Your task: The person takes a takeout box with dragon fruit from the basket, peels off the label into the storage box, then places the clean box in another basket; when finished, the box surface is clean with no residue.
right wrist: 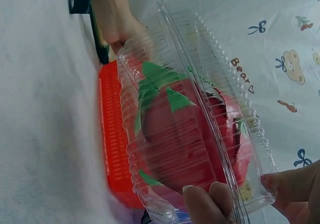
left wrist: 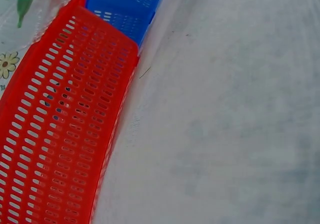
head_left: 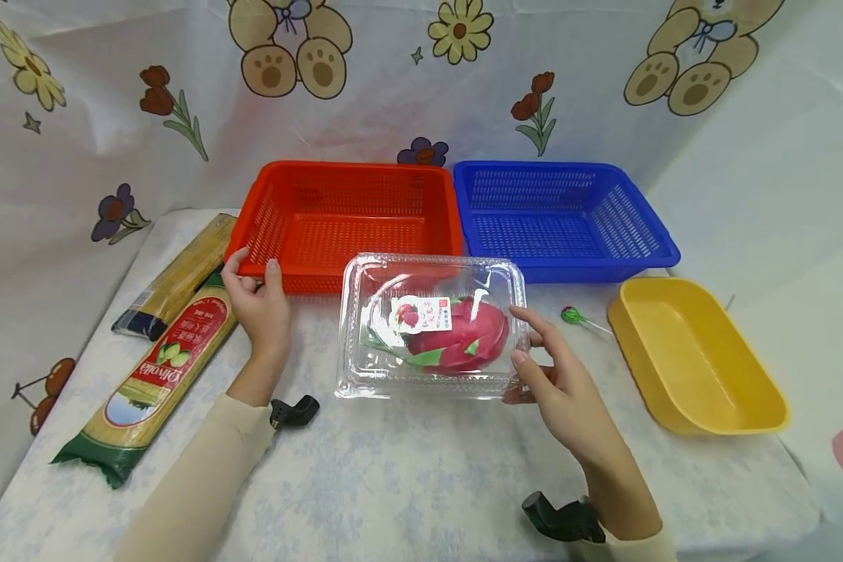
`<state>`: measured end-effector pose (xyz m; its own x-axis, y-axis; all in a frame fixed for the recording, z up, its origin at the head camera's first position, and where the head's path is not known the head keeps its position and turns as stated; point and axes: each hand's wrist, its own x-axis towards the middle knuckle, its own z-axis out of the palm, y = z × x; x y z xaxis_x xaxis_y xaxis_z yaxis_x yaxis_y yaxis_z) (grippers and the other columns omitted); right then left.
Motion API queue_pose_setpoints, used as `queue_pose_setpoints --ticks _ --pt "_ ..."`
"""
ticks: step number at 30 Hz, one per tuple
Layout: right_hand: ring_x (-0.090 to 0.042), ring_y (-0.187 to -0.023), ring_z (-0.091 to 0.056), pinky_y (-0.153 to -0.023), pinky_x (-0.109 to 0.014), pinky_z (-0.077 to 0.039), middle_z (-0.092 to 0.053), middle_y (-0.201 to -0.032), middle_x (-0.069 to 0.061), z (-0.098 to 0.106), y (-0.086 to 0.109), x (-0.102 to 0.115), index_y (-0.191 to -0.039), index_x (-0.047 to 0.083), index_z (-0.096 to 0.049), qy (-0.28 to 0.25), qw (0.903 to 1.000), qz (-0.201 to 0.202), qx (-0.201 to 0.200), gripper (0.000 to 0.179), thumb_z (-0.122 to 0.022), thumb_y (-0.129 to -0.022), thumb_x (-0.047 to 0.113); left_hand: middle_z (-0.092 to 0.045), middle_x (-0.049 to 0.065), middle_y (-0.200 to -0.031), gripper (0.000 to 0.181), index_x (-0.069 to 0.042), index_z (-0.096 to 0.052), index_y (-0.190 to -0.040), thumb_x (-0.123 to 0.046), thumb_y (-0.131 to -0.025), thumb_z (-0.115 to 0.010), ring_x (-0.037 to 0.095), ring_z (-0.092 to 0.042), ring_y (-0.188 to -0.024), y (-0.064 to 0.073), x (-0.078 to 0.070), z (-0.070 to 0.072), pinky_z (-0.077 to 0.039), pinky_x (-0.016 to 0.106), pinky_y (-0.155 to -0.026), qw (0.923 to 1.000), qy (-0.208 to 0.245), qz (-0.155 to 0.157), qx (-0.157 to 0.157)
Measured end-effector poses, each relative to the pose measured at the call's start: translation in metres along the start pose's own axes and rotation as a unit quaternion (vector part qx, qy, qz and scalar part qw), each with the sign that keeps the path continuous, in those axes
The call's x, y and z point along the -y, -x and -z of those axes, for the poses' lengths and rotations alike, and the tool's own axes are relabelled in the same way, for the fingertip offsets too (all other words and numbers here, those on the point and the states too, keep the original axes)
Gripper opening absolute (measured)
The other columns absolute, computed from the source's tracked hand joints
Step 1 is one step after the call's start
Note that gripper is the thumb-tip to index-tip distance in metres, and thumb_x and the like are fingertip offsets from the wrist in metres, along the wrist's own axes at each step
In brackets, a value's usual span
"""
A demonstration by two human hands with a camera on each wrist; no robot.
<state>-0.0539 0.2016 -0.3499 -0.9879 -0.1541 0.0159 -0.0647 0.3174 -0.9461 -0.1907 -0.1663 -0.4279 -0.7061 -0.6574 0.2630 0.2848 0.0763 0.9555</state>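
Observation:
My right hand (head_left: 562,382) pinches the right edge of a clear plastic clamshell box (head_left: 365,375), thumb on one side and fingers on the other. Inside the box lies a pink dragon fruit (head_left: 478,336) with green scales; a white label is on the lid. The right wrist view shows the box (right wrist: 260,174) from its side, held tilted above the table. My left hand (head_left: 260,312) grips the front left corner of a red basket (head_left: 302,279), its fingers over the rim. That hand is out of the left wrist view, where the basket's slotted wall (left wrist: 65,124) shows.
A blue basket (head_left: 569,273) touches the red one on its right. A yellow tub (head_left: 702,375) stands at the right, with a green-wrapped lollipop (head_left: 573,315) beside it. Two packs of noodles, one green-ended (head_left: 161,375) and one dark-ended (head_left: 183,265), lie at the left.

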Motion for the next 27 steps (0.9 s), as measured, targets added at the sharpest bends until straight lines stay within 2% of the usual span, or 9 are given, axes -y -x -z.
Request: queue_pose_setpoints --ticks 4,8,15,18,23,27 --pt "-0.032 -0.076 -0.071 -0.068 -0.039 -0.061 -0.040 -0.125 -0.019 0.000 0.011 -0.011 -0.155 0.035 -0.040 0.001 0.9999 -0.016 0.007 0.053 -0.054 -0.107 0.017 -0.045 -0.002 -0.080 0.044 -0.020 -0.050 -0.140 -0.026 -0.100 -0.067 0.011 -0.043 -0.068 0.001 0.001 0.001 -0.041 0.022 -0.067 0.9999 -0.001 -0.011 0.000" --pt "-0.033 -0.075 -0.070 -0.069 -0.039 -0.061 -0.038 -0.125 -0.021 -0.001 0.014 -0.025 -0.156 0.032 -0.039 -0.014 0.9995 -0.024 0.015 0.053 -0.054 -0.107 0.016 -0.043 -0.002 -0.079 0.044 -0.019 -0.050 -0.141 -0.026 -0.100 -0.066 0.011 -0.042 -0.067 0.000 0.002 0.000 -0.040 0.021 -0.066 0.9999 0.000 -0.017 0.000" --pt "-0.032 -0.066 -0.064 -0.065 -0.044 -0.061 -0.039 -0.120 -0.021 -0.003 0.005 -0.046 -0.154 0.027 -0.042 -0.040 0.9987 -0.024 0.022 0.051 -0.056 -0.106 0.016 -0.045 -0.003 -0.083 0.046 -0.019 -0.048 -0.142 -0.028 -0.101 -0.066 0.011 -0.043 -0.070 0.001 0.003 0.002 -0.042 0.022 -0.070 0.9999 -0.003 -0.009 0.005" --pt "-0.030 -0.064 -0.060 -0.064 -0.041 -0.060 -0.043 -0.118 -0.020 -0.002 -0.001 -0.054 -0.154 0.030 -0.043 -0.025 0.9991 -0.026 0.024 0.050 -0.056 -0.107 0.021 -0.047 -0.003 -0.085 0.048 -0.019 -0.047 -0.144 -0.028 -0.101 -0.066 0.012 -0.045 -0.072 0.001 0.002 0.002 -0.043 0.022 -0.072 0.9999 -0.006 -0.007 0.008" --pt "-0.028 -0.067 -0.056 -0.063 -0.034 -0.054 -0.048 -0.114 -0.017 0.000 -0.006 -0.064 -0.154 0.033 -0.044 0.001 0.9997 -0.018 0.016 0.050 -0.057 -0.106 0.027 -0.048 -0.002 -0.087 0.051 -0.018 -0.046 -0.146 -0.026 -0.100 -0.067 0.012 -0.047 -0.074 0.001 0.001 0.001 -0.045 0.020 -0.073 0.9999 -0.005 -0.010 0.011" --pt "-0.030 -0.075 -0.056 -0.064 -0.031 -0.052 -0.049 -0.113 -0.016 -0.001 -0.008 -0.069 -0.155 0.030 -0.044 -0.003 0.9999 -0.007 0.014 0.050 -0.056 -0.106 0.027 -0.047 -0.002 -0.086 0.052 -0.017 -0.046 -0.147 -0.027 -0.100 -0.067 0.011 -0.047 -0.073 0.001 0.003 0.002 -0.045 0.020 -0.073 0.9998 -0.003 -0.016 0.009"
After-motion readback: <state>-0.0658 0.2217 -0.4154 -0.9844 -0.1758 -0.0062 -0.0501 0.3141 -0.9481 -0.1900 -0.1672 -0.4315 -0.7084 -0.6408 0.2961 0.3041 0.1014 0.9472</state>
